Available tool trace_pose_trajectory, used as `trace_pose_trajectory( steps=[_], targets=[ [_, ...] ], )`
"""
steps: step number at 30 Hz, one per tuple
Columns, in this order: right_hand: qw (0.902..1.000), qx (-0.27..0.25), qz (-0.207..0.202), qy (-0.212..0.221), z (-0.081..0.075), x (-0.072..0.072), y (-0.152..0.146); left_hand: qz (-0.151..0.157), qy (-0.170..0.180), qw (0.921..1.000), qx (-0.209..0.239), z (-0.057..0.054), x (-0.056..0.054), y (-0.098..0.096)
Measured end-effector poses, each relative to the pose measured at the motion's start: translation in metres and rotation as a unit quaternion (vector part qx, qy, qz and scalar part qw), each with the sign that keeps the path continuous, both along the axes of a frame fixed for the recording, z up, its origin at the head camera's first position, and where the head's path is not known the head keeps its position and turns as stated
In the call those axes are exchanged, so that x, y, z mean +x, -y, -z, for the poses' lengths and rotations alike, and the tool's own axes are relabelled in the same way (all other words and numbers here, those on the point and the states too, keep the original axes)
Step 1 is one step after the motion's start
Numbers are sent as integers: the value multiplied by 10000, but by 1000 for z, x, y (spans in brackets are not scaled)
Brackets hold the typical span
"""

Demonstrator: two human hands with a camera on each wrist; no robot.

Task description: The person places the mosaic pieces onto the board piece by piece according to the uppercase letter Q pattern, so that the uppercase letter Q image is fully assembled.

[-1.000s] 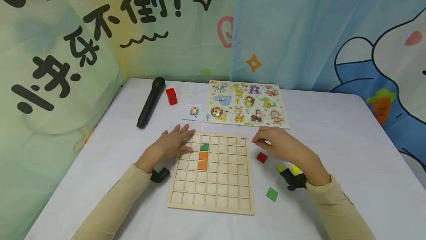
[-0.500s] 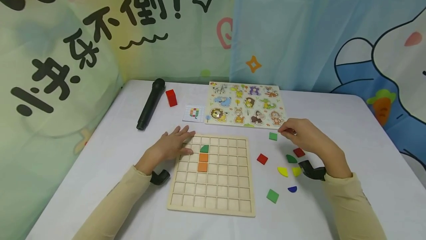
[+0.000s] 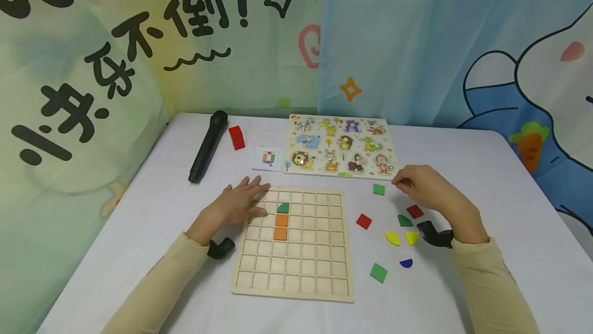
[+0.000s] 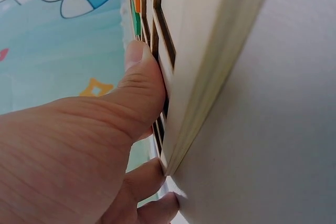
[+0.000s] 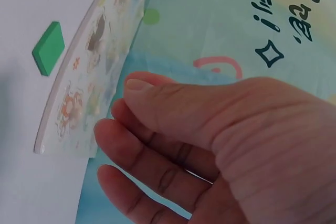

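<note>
My left hand [image 3: 237, 201] rests spread on the upper left corner of a wooden grid board [image 3: 319, 262]. In the left wrist view its thumb [image 4: 142, 82] lies over the grid near the edge. A green quarter-circle tile [image 3: 283, 208] and two orange square tiles [image 3: 281, 226] sit in one column of cells. My right hand [image 3: 428, 187] hovers by the near right corner of an animal puzzle board [image 3: 340, 146], fingers loosely bent and holding nothing. Just left of it lies a green square tile [image 3: 379, 190], also visible in the right wrist view.
Right of the grid lie red square tiles [image 3: 364, 221], a green quarter-circle [image 3: 405, 221], yellow pieces [image 3: 393, 239], a blue half-circle [image 3: 406, 263] and another green square [image 3: 378, 273]. Behind stand a black microphone [image 3: 208, 146], a red block [image 3: 237, 137] and a pattern card [image 3: 268, 159].
My right hand has moved right, away from the grid board, uncovering the upper green square and other tiles. It barely moves in the last half second. My left hand stays on the board.
</note>
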State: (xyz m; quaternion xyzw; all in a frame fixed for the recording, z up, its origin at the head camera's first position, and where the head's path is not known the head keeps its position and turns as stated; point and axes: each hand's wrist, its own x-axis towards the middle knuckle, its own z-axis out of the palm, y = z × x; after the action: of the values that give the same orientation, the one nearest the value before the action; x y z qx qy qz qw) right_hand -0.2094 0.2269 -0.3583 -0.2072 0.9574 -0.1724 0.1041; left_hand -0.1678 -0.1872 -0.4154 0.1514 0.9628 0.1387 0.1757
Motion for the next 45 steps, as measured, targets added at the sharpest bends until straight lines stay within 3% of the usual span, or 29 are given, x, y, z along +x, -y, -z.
trace_pose_trajectory(
  steps=[17,22,25,28,35,45],
  targets=[
    [9999,142,75,-61,0,0,-9,-5,53,10000,41,-3,5,-1],
    [9962,405,167,753,-2,-1,-13,-9,27,10000,10,-1,3,0],
    [9863,634,152,1516,0,-2,-14,-16,68,10000,-7,-5,3,-1],
    [9801,770,145,1823,4,-2,-14,-6,59,10000,-11,-5,1,0],
    [9771,931,249,1897,13,2,-10,0,67,10000,-36,-3,1,-1],
    [9763,1116,417,1808,15,2,-2,-22,59,10000,-49,-4,1,-2]
  ],
)
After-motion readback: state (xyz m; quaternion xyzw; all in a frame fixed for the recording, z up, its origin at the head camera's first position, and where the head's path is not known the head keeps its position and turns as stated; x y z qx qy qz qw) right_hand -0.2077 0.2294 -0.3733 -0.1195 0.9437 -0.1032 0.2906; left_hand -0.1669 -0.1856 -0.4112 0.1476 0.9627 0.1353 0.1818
